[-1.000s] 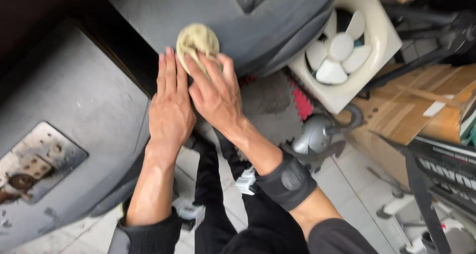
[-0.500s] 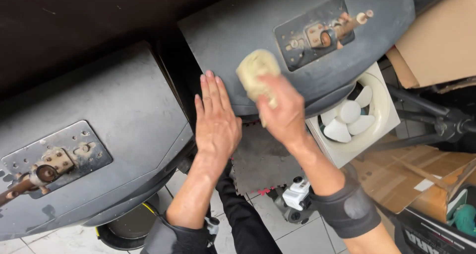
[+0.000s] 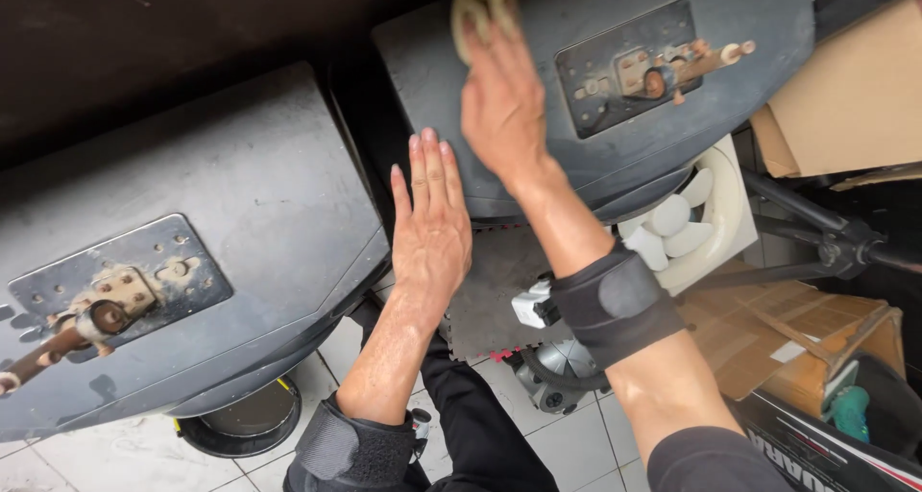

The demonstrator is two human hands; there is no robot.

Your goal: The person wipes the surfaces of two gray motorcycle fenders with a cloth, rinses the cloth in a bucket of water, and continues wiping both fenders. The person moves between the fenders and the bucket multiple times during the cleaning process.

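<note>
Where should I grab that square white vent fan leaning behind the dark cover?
Grip the white vent fan by its flat outer frame at the right edge, coming from the right. The dark cover overlaps its upper left, and the blades in the middle give no firm hold.

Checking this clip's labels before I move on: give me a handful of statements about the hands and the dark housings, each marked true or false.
1. The right hand presses a yellowish pad on the right housing. True.
2. The left hand holds a screwdriver. False: it lies flat and empty, fingers straight, at the near edge of the right housing.
3. Each housing carries a metal plate with a rusty fitting. True: one plate on the right housing, another on the left housing.
4. The white fan sits on top of the left housing. False: it lies below the right housing, beside cardboard.
5. Both forearms are bare. False: each wears a dark strap.
</note>
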